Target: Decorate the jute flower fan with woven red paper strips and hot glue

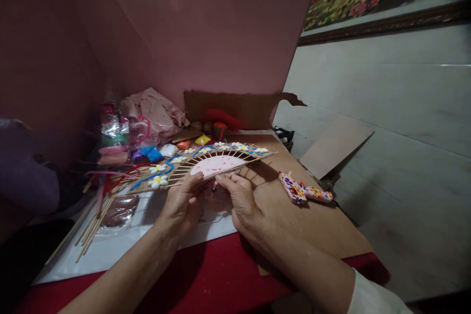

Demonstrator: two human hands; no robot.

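Between both hands a handmade fan [217,165] is held above the table, its arched edge pointing away from me. White flowers with yellow centres and blue wavy lines decorate its brown outer band. Thin sticks run from that band to a pale pink half-round centre with red marks. My left hand [183,201] grips the straight lower edge, thumb on top. Just to its right, my right hand [239,198] pinches the same edge between thumb and fingers. Beneath the edge, a small dark bead [214,189] hangs between the hands. Most of my curled fingers are hidden under the fan.
Thin wooden sticks [90,230] and a brown clay packet [119,210] lie left on white paper. Colourful clay packets [150,153] and pink cloth [154,113] are heaped behind. A flower-patterned piece [303,190] rests on cardboard [294,223] at right. A person's sleeve [27,171] shows far left.
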